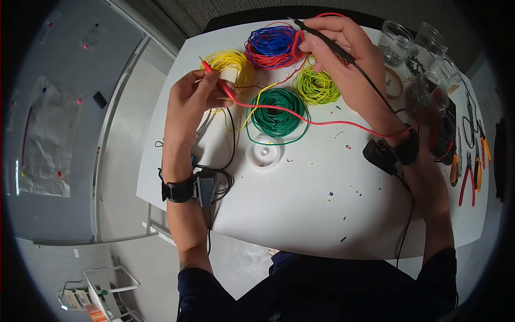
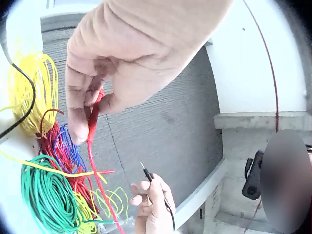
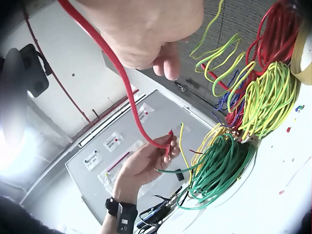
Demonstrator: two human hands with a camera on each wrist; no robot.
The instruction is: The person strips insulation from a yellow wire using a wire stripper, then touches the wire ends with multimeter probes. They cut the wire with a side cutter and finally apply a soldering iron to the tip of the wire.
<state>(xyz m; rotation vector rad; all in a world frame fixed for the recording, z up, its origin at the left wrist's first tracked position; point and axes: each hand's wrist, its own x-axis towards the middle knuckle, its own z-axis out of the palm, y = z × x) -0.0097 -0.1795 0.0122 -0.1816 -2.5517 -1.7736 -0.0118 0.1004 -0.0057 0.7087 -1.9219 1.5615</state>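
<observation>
In the head view, my left hand (image 1: 185, 104) pinches a red test probe (image 1: 227, 91) with its metal tip pointing up and away. My right hand (image 1: 357, 64) grips a black test probe (image 1: 328, 42), its tip angled to the upper left. Red cable (image 1: 322, 123) from the red probe runs across the table to the right wrist. Beneath and between the hands lie coils of wire: yellow (image 1: 238, 60), blue (image 1: 272, 38), red (image 1: 271, 63), yellow-green (image 1: 317, 90) and dark green (image 1: 277, 114). The left wrist view shows the red probe (image 2: 92, 122) between thumb and fingers.
A small white round dish (image 1: 264, 154) sits near the green coil. Clear jars (image 1: 431, 40) and a tape roll (image 1: 394, 83) stand at the back right. Pliers (image 1: 468, 180), a screwdriver (image 1: 455, 169) and a dark meter (image 1: 444, 129) lie right. Wire scraps (image 1: 331, 194) dot the white table.
</observation>
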